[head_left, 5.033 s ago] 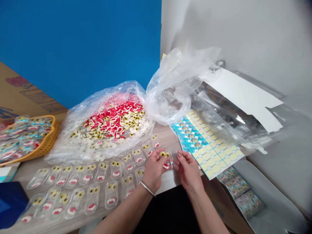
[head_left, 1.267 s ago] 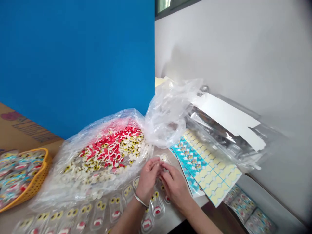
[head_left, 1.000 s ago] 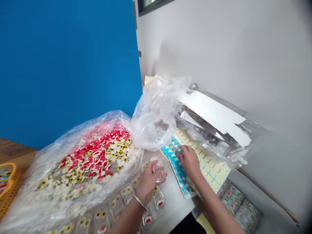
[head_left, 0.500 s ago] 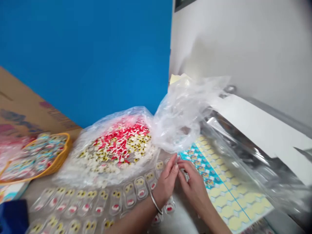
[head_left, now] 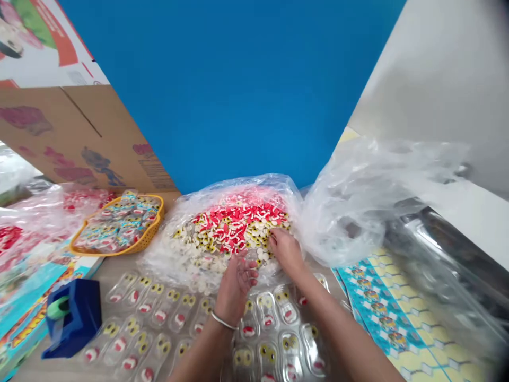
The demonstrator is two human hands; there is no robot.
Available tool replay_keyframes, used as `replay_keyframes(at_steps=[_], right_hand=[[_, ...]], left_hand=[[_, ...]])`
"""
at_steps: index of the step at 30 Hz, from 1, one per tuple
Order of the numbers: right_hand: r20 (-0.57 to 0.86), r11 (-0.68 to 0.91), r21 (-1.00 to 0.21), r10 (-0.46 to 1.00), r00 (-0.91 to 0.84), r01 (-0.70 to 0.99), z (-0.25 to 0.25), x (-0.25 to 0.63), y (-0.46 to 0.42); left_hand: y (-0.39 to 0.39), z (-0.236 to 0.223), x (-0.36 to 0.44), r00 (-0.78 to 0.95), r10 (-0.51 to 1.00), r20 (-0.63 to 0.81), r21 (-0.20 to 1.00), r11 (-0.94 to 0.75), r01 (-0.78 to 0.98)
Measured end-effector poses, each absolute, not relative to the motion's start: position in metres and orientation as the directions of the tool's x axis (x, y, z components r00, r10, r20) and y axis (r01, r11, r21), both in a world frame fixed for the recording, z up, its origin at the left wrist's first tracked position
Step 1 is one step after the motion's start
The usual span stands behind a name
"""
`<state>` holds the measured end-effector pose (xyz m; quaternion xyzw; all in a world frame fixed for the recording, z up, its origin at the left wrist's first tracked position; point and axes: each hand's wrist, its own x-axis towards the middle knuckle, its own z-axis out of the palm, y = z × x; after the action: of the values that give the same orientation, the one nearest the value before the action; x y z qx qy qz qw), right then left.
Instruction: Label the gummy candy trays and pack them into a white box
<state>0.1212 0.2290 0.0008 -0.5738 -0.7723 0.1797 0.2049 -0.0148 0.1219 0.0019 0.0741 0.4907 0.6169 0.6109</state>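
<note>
Lower-centre trays (head_left: 267, 311) look filled, mid-frame pieces (head_left: 234, 228) lie loose; my left hand (head_left: 236, 281) spreads loosely, my right hand (head_left: 287, 253) unclear in grip.

Blue panel (head_left: 238, 90): rises in front of me, filling the upper middle of the frame.
Cardboard box (head_left: 79, 109): printed with figures, to my left, upper left of the frame.
Tape dispenser (head_left: 86, 313): dark blue, on my tabletop (head_left: 115, 264), lower left.
Yellow basket (head_left: 149, 237): left of the frame, heaped with small packs (head_left: 123, 223).
Pale wall (head_left: 449, 90): upper right.
</note>
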Motion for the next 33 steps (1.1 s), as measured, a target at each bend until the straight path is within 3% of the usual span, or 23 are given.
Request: replay_keyframes(at_steps=[7, 16, 20, 25, 30, 33], right_hand=[[0.097, 0.205, -0.491, 0.979, -0.181, 0.847, -0.013, 0.102, 0.240], [0.115, 0.243, -0.775, 0.962, -0.248, 0.583, -0.024, 0.123, 0.245], [0.152, 0.253, -0.832, 0.960, -0.236, 0.494, -0.019, 0.124, 0.214], [0.308, 0.522, -0.683, 0.840, -0.446, 0.511, -0.007, 0.126, 0.194], [0.245, 0.399, -0.496, 0.916, -0.317, 0.771, -0.006, 0.120, 0.234], [0.192, 0.354, -0.401, 0.934, -0.300, 0.845, -0.011, 0.111, 0.256]], left_hand=[[0.122, -0.007, -0.017, -0.189, 0.837, -0.514, 0.666, 0.251, -0.702], [0.158, -0.011, -0.009, -0.104, 0.833, -0.543, 0.643, 0.332, -0.690], [0.165, -0.012, -0.001, -0.018, 0.852, -0.524, 0.645, 0.383, -0.662], [0.166, -0.016, 0.008, -0.065, 0.856, -0.513, 0.683, 0.361, -0.635], [0.173, -0.017, 0.004, -0.088, 0.827, -0.555, 0.661, 0.374, -0.650], [0.179, -0.016, 0.001, -0.104, 0.824, -0.557, 0.665, 0.368, -0.650]])
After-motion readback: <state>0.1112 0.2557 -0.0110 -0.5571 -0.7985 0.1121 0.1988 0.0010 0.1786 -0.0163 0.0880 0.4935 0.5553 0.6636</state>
